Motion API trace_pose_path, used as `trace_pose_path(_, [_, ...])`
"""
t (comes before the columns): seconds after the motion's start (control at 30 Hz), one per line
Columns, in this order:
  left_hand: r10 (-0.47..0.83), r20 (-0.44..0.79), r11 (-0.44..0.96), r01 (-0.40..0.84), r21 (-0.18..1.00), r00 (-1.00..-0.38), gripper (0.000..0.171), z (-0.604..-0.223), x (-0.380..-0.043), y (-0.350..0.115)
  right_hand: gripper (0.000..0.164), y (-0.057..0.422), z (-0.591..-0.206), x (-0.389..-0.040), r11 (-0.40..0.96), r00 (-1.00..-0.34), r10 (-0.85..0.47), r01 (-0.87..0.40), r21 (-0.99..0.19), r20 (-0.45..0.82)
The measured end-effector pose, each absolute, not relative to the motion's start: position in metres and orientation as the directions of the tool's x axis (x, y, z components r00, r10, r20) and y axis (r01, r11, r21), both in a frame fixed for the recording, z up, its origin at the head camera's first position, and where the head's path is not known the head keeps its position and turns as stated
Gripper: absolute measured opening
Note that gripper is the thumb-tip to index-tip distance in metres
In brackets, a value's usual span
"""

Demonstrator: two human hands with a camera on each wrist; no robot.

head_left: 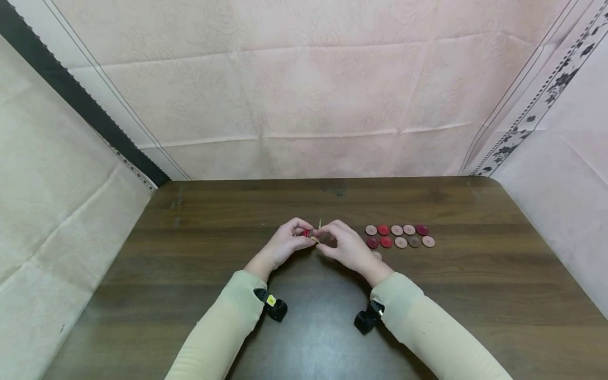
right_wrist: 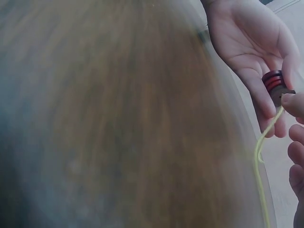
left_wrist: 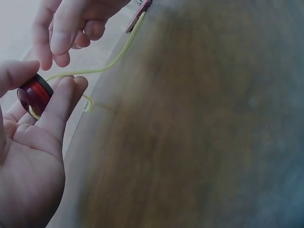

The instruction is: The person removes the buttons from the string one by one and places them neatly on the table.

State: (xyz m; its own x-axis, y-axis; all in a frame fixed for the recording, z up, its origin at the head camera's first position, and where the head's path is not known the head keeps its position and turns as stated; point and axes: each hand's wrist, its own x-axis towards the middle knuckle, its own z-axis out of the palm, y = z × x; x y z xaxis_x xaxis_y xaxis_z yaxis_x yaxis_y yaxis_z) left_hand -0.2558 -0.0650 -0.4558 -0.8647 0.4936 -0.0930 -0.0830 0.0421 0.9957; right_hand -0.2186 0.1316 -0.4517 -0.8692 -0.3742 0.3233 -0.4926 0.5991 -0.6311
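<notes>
My left hand (head_left: pixel 287 240) holds a short stack of red and dark buttons (left_wrist: pixel 35 95) between thumb and fingers. A yellow cord (left_wrist: pixel 107 66) comes out of the stack's end, and a bit of it shows at the near face. My right hand (head_left: pixel 344 245) is close to the stack's outer end. In the right wrist view its thumb (right_wrist: pixel 290 100) seems to touch the greyish end button (right_wrist: pixel 278 95), beside the cord. Its other fingers are bent. Whether they pinch the cord or a button is hidden.
Two rows of loose buttons (head_left: pixel 400 242) in red, maroon, pale pink and grey-brown lie right of my hands on the wooden table (head_left: pixel 475 295). Another pale button (head_left: pixel 377 255) is partly covered by my right wrist. Pale cloth (head_left: pixel 309 105) hangs behind the table.
</notes>
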Motion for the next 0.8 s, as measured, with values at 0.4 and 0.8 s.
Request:
trace_pose_path(0.4, [0.491, -0.117, 0.029, -0.118, 0.993, -0.863, 0.029, -0.456, -0.256, -0.064, 0.026, 0.120, -0.451, -0.221, 0.583, -0.851, -0.364, -0.524, -0.621, 0.377])
trace_pose_path(0.8, [0.525, -0.093, -0.009, -0.115, 0.993, -0.846, 0.024, -0.456, -0.254, -0.061, 0.025, 0.117, -0.450, -0.221, 0.594, -0.857, -0.339, -0.515, -0.618, 0.388])
